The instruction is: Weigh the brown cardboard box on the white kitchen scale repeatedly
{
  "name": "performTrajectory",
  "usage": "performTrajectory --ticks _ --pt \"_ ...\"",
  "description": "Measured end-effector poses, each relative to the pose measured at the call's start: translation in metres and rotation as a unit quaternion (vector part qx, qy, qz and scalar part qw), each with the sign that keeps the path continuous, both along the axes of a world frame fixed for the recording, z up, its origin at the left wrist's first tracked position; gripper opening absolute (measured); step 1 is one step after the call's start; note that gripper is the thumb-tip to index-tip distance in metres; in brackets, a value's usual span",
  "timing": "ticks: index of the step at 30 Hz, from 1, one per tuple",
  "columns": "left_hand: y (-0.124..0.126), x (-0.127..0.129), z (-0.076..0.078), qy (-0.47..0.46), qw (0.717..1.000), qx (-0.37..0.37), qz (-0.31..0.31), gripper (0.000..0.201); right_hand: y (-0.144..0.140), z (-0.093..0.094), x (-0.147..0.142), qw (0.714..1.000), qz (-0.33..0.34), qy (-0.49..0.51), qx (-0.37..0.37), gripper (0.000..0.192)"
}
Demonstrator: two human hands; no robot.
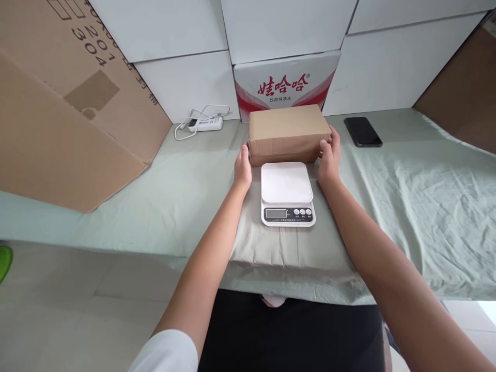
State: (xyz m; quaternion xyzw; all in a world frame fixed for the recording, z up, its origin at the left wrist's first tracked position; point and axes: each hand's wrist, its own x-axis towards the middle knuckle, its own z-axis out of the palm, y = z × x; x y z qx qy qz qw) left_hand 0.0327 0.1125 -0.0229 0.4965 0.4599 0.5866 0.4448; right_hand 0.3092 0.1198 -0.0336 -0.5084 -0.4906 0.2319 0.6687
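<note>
Both hands grip the box (289, 133), long axis nine-to-three; left hand (243, 170) and right hand (329, 157) fingers pressed on its ends; scale (287, 192) at six.

Bright, even daylight fills the scene, with soft, faint shadows beneath the brown box (289, 133) and the white scale (287, 192). The white wall tiles (182, 31) at the far side show mild glare; focus is sharp centrally, while wide-angle distortion bends the edges.

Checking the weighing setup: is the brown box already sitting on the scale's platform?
No. The brown box rests on the cloth behind the white scale, whose platform is bare, with both hands at the box's ends.
</note>
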Motion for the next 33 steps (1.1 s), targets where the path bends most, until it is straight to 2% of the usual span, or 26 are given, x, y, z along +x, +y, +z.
performTrajectory --ticks 3,9,13,18,23,30,33 --pt "-0.005 0.003 0.004 0.001 1.000 -0.007 0.003 0.091 -0.001 0.001 -0.001 1.000 0.010 0.006 -0.004 0.070" --pt "-0.011 0.005 0.011 0.010 1.000 0.007 -0.001 0.096 -0.008 0.010 -0.006 1.000 0.019 0.019 0.001 0.061" --pt "-0.011 0.006 0.012 0.007 1.000 0.005 0.002 0.091 -0.010 0.013 -0.008 1.000 0.022 0.017 0.000 0.059" --pt "-0.012 0.006 0.012 0.007 1.000 -0.001 -0.003 0.090 -0.002 0.006 -0.002 0.999 0.030 -0.017 0.022 0.061" --pt "-0.010 0.007 0.011 0.003 1.000 0.001 0.003 0.090 0.005 -0.002 0.003 1.000 -0.001 -0.008 -0.007 0.074" --pt "-0.007 0.005 0.009 0.007 1.000 0.003 -0.005 0.098 -0.013 0.019 -0.009 0.999 0.026 -0.025 0.008 0.050" --pt "-0.007 0.006 0.009 0.004 1.000 0.009 -0.015 0.096 -0.016 0.024 -0.011 0.999 0.031 -0.036 0.018 0.053"
